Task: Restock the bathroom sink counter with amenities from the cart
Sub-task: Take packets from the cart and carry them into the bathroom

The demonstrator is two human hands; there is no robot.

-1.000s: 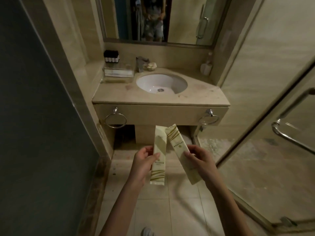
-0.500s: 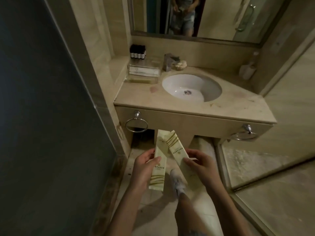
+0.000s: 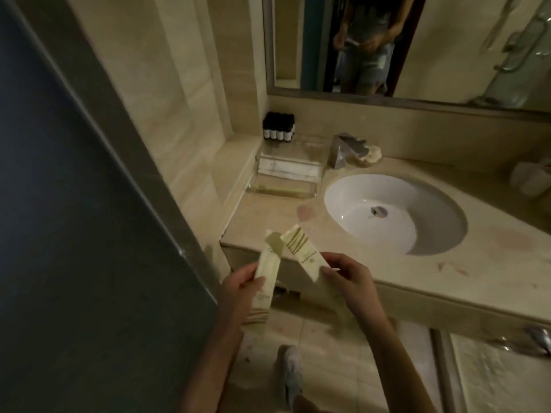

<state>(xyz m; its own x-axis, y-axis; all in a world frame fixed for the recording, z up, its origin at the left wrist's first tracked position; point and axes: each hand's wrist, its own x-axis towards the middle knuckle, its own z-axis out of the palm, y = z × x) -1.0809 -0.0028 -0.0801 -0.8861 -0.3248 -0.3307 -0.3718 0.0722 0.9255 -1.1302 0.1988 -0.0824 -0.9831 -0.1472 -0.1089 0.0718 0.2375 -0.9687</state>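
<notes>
The person has stepped closer to the beige stone sink counter (image 3: 268, 216), so both packets now stand in front of its near left corner, held in the air. The left hand (image 3: 241, 289) pinches a long cream paper packet with green stripes (image 3: 267, 263) between thumb and fingers. The right hand (image 3: 348, 281) grips a second matching cream packet (image 3: 304, 251). The packets' upper ends lie just beside each other. At the counter's back left sit a clear plastic tray (image 3: 286, 174) and small black bottles (image 3: 278, 126).
</notes>
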